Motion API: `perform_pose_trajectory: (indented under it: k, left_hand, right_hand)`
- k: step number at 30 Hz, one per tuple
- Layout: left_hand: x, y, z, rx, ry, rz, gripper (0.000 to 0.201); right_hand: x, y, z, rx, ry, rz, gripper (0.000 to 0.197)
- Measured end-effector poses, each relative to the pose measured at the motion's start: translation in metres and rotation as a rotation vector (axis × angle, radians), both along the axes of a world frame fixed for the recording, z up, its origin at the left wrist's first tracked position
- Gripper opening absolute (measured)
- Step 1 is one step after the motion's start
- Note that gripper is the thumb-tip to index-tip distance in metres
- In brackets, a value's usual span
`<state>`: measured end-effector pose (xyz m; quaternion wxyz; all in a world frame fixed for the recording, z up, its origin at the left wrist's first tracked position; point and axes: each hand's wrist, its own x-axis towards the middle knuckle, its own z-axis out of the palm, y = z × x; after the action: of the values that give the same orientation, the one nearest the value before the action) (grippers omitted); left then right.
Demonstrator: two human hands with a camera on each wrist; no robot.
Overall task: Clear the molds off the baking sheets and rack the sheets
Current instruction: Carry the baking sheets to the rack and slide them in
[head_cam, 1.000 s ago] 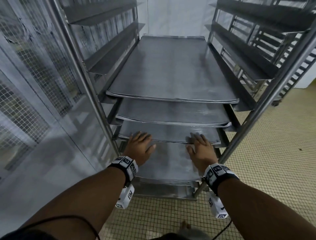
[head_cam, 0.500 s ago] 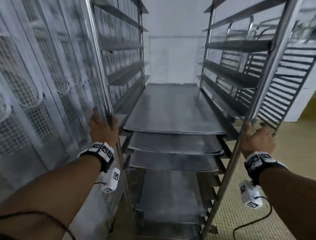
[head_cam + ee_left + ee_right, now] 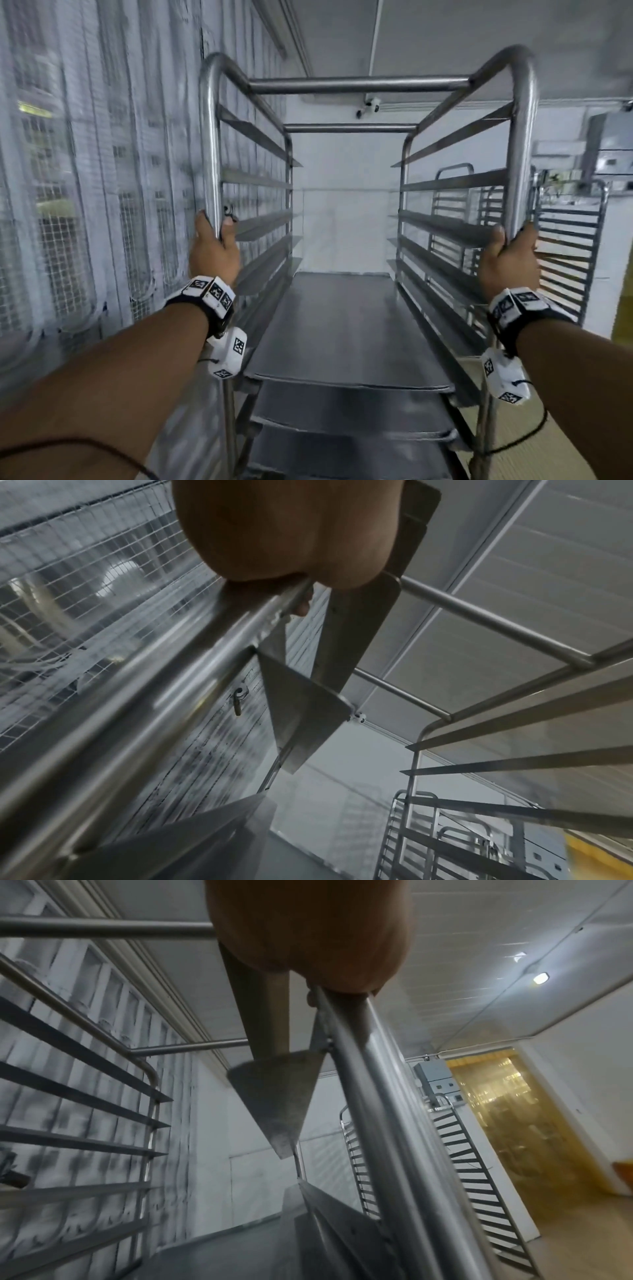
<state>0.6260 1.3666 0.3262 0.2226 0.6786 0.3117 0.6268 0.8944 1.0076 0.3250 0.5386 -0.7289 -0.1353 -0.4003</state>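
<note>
mesh wall (image 3: 85,192): runs along the far left, right beside the rack
left hand (image 3: 213,251): fingers wrapped tight round the rack's left front post (image 3: 209,144)
rack (image 3: 359,85): steel trolley; upper rails bare
baking sheets (image 3: 346,329): three visible, stacked on the lower rails, no molds on them
right hand (image 3: 509,262): clamped round the right front post (image 3: 520,154)
other racks (image 3: 565,246): at least two, off to the right

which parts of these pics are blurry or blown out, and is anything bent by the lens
Head view: the mesh wall on the left is motion-smeared, and the rack uprights bow outward from the wide lens. Left wrist view: the upright gripped by the left hand is streaked with glare and blur. Right wrist view: the right hand is soft, and a ceiling light is blown out.
</note>
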Motion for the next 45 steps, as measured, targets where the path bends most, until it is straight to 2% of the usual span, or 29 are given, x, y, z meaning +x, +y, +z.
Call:
perform_pose_trajectory:
  k: [5, 13, 23, 31, 45]
  left_hand:
    - [0.001, 0.003, -0.002, 0.047, -0.019, 0.03, 0.054]
    - [0.002, 0.003, 0.0, -0.001, -0.027, -0.003, 0.047]
    - [0.003, 0.004, -0.005, 0.02, -0.042, 0.037, 0.052]
    - [0.009, 0.007, -0.011, 0.023, -0.084, 0.085, 0.054]
    - [0.027, 0.029, -0.014, 0.023, -0.083, 0.137, 0.054]
  right_hand:
    - [0.007, 0.001, -0.003, 0.036, 0.03, -0.018, 0.052]
    - [0.007, 0.006, 0.002, 0.043, 0.07, 0.023, 0.049]
    - [0.003, 0.003, 0.002, 0.028, 0.071, 0.002, 0.053]
    - [0.012, 0.0, 0.001, 0.008, 0.024, 0.052, 0.045]
    - [0.037, 0.02, -0.008, -0.028, -0.018, 0.01, 0.053]
